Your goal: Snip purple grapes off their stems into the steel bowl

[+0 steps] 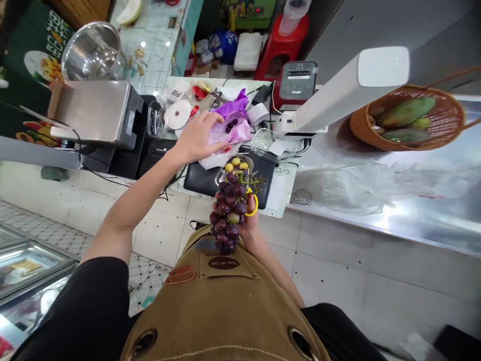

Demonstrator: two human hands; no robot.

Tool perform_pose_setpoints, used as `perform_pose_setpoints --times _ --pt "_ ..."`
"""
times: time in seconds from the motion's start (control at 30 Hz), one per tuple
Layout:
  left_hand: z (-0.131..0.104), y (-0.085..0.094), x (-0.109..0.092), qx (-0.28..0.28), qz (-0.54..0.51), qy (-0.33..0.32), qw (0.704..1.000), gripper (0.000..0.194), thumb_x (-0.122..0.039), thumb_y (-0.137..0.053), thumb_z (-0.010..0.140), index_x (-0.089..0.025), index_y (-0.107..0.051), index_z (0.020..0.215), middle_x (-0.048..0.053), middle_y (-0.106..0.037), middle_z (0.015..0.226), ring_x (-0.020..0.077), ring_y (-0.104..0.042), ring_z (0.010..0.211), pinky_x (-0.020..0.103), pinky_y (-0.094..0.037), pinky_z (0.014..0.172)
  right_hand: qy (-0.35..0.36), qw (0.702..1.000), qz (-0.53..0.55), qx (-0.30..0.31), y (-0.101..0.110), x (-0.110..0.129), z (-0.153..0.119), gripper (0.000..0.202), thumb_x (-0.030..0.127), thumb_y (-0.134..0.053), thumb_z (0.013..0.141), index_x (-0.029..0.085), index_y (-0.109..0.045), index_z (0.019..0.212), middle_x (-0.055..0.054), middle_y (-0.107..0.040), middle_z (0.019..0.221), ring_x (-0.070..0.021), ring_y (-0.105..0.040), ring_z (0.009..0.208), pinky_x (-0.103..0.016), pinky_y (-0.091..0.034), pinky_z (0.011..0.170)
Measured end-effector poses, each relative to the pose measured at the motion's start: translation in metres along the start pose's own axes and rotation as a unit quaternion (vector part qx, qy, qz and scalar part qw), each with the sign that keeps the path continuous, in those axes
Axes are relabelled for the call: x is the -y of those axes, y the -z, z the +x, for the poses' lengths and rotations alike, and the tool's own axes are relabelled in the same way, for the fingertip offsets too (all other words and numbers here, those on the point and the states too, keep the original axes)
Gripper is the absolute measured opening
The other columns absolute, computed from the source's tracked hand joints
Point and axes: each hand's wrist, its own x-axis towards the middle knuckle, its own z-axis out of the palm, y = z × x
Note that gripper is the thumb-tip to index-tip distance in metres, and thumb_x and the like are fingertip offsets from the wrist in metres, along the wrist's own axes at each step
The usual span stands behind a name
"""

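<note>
Grapes (pixel 227 210): dark bunch with few green ones, gripped from behind in my right hand (pixel 250 220), held upright over my apron (pixel 225 311), just short of tabletop (pixel 376 210) edge. Yellow loop (pixel 255 204) by my fingers. Left hand (pixel 199 138) stretched forward, palm down, pressing pink-purple wrapping (pixel 235 125) beyond bunch. Clear tray (pixel 235 165) between hands.

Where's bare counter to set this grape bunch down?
Bare steel counter lies right of the black pad, below the mango basket. It is crowded around the left hand: purple wrapping, tape roll, clear tray. The right hand holds the grapes.
</note>
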Motion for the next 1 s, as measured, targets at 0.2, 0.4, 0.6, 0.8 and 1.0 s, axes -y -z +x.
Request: perform_pose_setpoints --times 0.2,0.4,0.6,0.8,1.0 --pt "0.037 -0.065 0.059 0.089 0.122 0.073 0.986 0.072 -0.054 -0.093 0.077 -0.018 -0.068 0.135 0.020 -0.032 0.177 0.0568 -0.012 0.164 0.080 -0.016 0.126 -0.034 0.998 -0.017 -0.045 0.015 0.037 -0.008 0.071 0.089 -0.084 0.062 0.026 -0.075 0.093 -0.007 -0.081 0.083 -0.0395 -0.080 0.103 -0.056 -0.069 0.081" --pt "0.041 -0.085 0.078 0.051 0.099 0.075 0.991 0.021 -0.029 -0.056 0.106 -0.016 -0.070 0.099 0.013 -0.046 0.171 0.0398 -0.030 0.159 0.068 -0.032 0.120 -0.021 0.998 -0.036 -0.052 0.021 0.062 -0.001 0.072 0.089 -0.083 0.062 0.028 -0.078 0.100 -0.009 -0.082 0.089 -0.0394 -0.080 0.103 -0.055 -0.069 0.079" --pt "0.032 -0.103 0.101 0.105 0.181 0.028 0.977 0.030 -0.008 -0.058 0.095 -0.015 -0.077 0.118 0.015 -0.030 0.182 0.0486 -0.017 0.168 0.075 -0.032 0.121 -0.026 0.997 -0.034 -0.059 0.026 0.071 0.006 0.062 0.084 -0.082 0.066 0.030 -0.075 0.095 -0.008 -0.083 0.092 -0.0382 -0.080 0.100 -0.055 -0.070 0.077" --pt "0.026 -0.109 0.103 0.068 0.172 0.038 0.982 0.043 -0.010 -0.041 0.100 -0.012 -0.077 0.123 0.014 -0.033 0.182 0.0448 -0.024 0.166 0.072 -0.038 0.122 -0.055 0.996 -0.054 -0.035 0.032 0.076 0.012 0.069 0.088 -0.082 0.062 0.026 -0.075 0.091 -0.009 -0.082 0.087 -0.0392 -0.080 0.103 -0.056 -0.070 0.079" --pt "0.018 -0.086 0.098 0.016 0.131 0.081 0.988 0.037 -0.022 -0.047 0.100 -0.010 -0.078 0.116 0.016 -0.037 0.178 0.0399 -0.034 0.161 0.059 -0.051 0.116 -0.012 0.997 -0.067 -0.020 0.026 0.080 0.020 0.062 0.081 -0.083 0.068 0.027 -0.077 0.097 -0.008 -0.083 0.088 -0.0398 -0.081 0.104 -0.058 -0.070 0.082"
